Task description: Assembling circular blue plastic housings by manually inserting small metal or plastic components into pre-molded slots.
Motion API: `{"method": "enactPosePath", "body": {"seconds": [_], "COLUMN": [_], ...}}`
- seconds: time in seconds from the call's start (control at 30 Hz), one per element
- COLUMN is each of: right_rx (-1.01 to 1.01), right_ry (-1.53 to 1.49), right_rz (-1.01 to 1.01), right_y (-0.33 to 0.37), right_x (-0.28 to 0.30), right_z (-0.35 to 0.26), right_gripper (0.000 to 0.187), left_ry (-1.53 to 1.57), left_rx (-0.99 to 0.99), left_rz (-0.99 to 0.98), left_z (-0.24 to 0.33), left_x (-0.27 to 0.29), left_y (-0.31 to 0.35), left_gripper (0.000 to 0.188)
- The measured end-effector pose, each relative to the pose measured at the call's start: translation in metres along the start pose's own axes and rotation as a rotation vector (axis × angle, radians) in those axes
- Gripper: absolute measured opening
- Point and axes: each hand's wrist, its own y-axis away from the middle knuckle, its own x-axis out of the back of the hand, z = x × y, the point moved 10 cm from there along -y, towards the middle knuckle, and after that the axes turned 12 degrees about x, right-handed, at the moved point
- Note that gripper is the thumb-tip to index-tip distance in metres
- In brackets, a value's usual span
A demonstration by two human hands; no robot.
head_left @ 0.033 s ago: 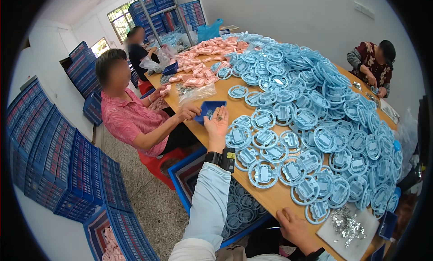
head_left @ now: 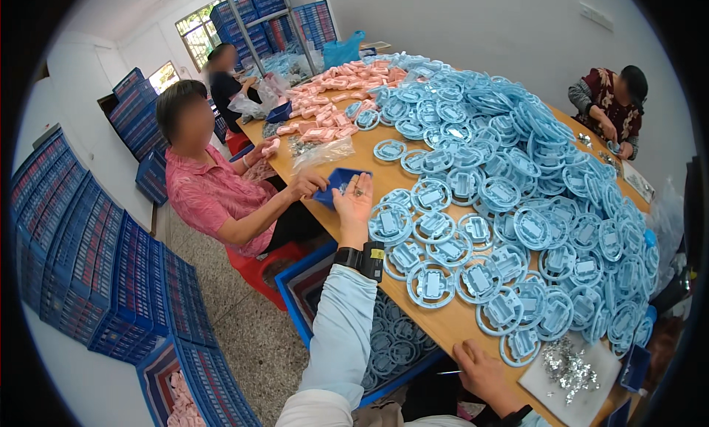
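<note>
My left hand [head_left: 353, 205] reaches out palm up over the table edge. Its fingers are stretched, and a few small metal parts [head_left: 359, 193] lie on the palm. Touching or just behind it is a small blue tray [head_left: 341, 177] with metal bits inside, which the person in pink grips by its near left side. My right hand [head_left: 484, 375] rests on the front table edge, fingers curled. A thin metal rod-like tool [head_left: 447, 372] sticks out from under it; its other end is hidden. Light blue plastic rings with box-shaped centres [head_left: 430, 284] lie close to both hands.
A large heap of blue rings [head_left: 509, 146] covers the wooden table [head_left: 332, 219], with pink pieces [head_left: 347, 80] beyond. Shiny metal parts lie on a white board [head_left: 602, 375] at right. Below stands a blue crate [head_left: 399, 390] of rings. Two more people sit farther off; crates are stacked left.
The small blue tray has tilted and shifted slightly left in the other person's hand. My left hand has barely moved; my right hand stays where it was.
</note>
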Motion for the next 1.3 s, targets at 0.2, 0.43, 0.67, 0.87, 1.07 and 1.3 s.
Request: {"method": "enactPosePath", "body": {"seconds": [0.2,0.43,0.67,0.87,1.07,1.3], "right_rx": [-0.007,-0.002,-0.008,-0.021,-0.019,-0.018], "right_ry": [-0.048,-0.113,-0.123,-0.116,-0.127,-0.102], "right_rz": [-0.016,-0.036,-0.064,-0.063,-0.057,-0.058], "right_y": [0.002,0.0,0.001,0.003,0.004,0.006], "right_x": [-0.001,0.001,0.003,0.001,-0.004,-0.006], "right_z": [0.002,0.003,0.005,0.009,0.01,0.01], "right_gripper": [0.053,0.046,0.046,0.048,0.049,0.05], "left_ry": [-0.246,-1.676,-2.362,-2.549,-2.524,-2.143], "left_rx": [-0.129,-0.778,-0.195,0.077,0.034,-0.469], "left_rz": [0.086,0.309,-0.354,0.003,0.037,-0.199], "left_z": [0.075,0.082,-0.219,-0.281,-0.274,-0.232], "left_x": [0.0,-0.05,-0.069,-0.038,-0.026,-0.063], "left_y": [-0.049,-0.03,-0.012,-0.018,-0.036,-0.026], "left_gripper": [0.051,0.041,0.026,0.042,0.037,0.017]}}
